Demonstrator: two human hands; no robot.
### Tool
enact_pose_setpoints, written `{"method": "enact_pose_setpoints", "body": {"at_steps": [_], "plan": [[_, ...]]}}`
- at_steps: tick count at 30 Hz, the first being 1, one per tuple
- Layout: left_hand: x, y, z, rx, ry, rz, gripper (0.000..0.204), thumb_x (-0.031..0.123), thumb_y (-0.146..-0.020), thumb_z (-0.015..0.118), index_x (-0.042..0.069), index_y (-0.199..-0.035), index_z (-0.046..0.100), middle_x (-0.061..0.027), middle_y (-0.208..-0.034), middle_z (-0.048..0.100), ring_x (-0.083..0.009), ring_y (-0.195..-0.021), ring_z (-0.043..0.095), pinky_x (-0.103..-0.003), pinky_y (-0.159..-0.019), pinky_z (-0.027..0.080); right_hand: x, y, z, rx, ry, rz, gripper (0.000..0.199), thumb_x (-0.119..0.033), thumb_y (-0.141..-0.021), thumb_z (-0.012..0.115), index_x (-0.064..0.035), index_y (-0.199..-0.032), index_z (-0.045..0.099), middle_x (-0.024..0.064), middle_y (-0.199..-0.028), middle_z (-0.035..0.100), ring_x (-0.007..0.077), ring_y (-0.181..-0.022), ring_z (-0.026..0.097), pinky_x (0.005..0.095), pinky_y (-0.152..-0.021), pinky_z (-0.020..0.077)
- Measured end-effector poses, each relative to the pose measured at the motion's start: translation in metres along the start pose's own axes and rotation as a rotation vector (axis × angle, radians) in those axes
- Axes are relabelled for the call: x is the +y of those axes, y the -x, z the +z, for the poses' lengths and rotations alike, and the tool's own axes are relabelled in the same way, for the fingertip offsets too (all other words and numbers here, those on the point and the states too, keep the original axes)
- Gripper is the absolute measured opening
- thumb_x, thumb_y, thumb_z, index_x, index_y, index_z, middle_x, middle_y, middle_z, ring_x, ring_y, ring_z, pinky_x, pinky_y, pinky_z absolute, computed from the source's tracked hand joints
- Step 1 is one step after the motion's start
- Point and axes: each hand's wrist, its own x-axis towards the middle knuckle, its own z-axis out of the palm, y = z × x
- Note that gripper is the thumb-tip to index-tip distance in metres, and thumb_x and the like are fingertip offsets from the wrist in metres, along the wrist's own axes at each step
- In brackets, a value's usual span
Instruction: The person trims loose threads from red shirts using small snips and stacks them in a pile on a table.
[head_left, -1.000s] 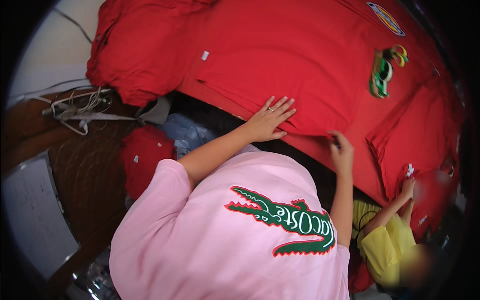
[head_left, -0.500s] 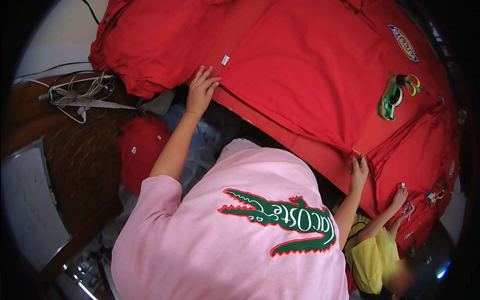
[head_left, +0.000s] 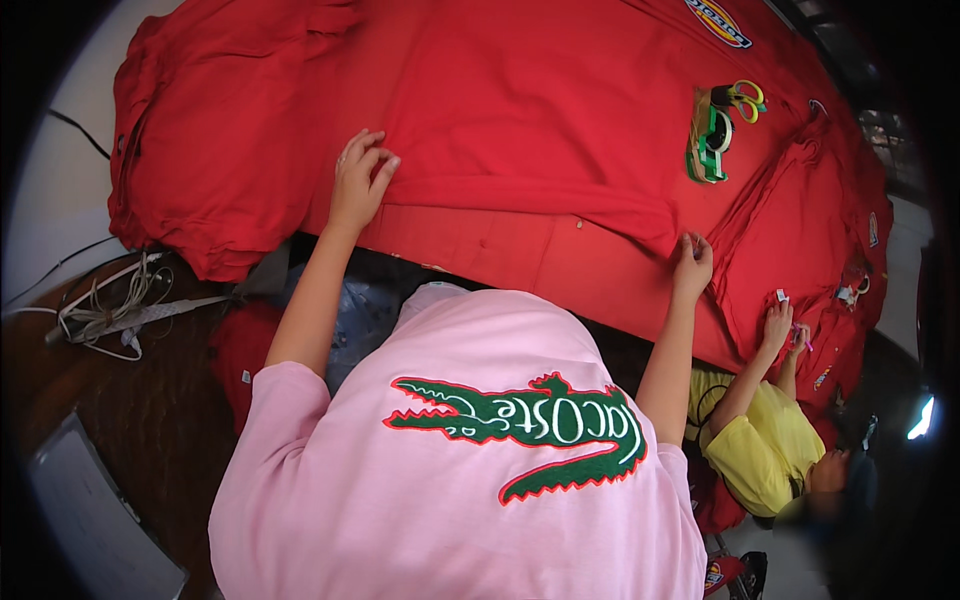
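Note:
A large red cloth [head_left: 540, 90] lies spread over the table, folded along its near edge. My left hand [head_left: 358, 178] rests on that fold at the left, fingers curled and pinching the cloth. Further right, my right hand [head_left: 691, 262] grips the folded edge of the same cloth. My pink shirt with a green crocodile patch [head_left: 470, 470] fills the lower middle of the view.
A green tape dispenser [head_left: 711, 146] and scissors with yellow-green handles [head_left: 742, 97] lie on the cloth at upper right. A person in a yellow top [head_left: 765, 445] handles small items at the cloth's right edge. Tangled cables [head_left: 100, 315] lie at left, a grey panel [head_left: 90, 520] below.
My left hand has slid leftward along the fold and changed from a flat palm to a pinch. My right hand stays on the near edge further right.

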Motion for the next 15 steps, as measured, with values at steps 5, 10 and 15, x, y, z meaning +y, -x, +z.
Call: {"method": "enact_pose_setpoints", "body": {"at_steps": [5,10,15], "plan": [[0.004,0.039,-0.005,-0.033,0.065,-0.055,0.020,0.022,-0.093,0.073,0.009,-0.107,0.072,-0.0137,-0.148,0.057,-0.0393,-0.144,0.046,-0.050,-0.118,0.035,0.003,0.038,-0.034,-0.022,0.313,-0.234,0.035,-0.010,-0.096,0.075,-0.0005,-0.129,0.069,0.0087,-0.109,0.066,0.0178,-0.091,0.065,0.0315,-0.085,0.0534],[0.002,0.058,-0.016,-0.074,0.025,-0.045,0.036,0.018,-0.083,0.079,0.006,-0.114,0.068,-0.0142,-0.154,0.051,-0.0387,-0.146,0.043,-0.050,-0.118,0.036,-0.027,0.036,-0.014,0.079,0.398,-0.358,0.035,-0.019,-0.100,0.073,-0.0006,-0.130,0.069,0.0080,-0.108,0.064,0.0160,-0.090,0.065,0.0296,-0.085,0.0535],[-0.002,0.056,-0.013,0.015,0.065,-0.086,0.027,0.010,-0.085,0.078,0.005,-0.110,0.068,-0.0146,-0.139,0.063,-0.0381,-0.140,0.051,-0.046,-0.116,0.040,-0.028,0.018,0.021,-0.138,-0.103,0.050,0.030,-0.015,-0.100,0.074,0.0020,-0.124,0.070,0.0065,-0.112,0.069,0.0129,-0.091,0.062,0.0295,-0.080,0.0515]]}}
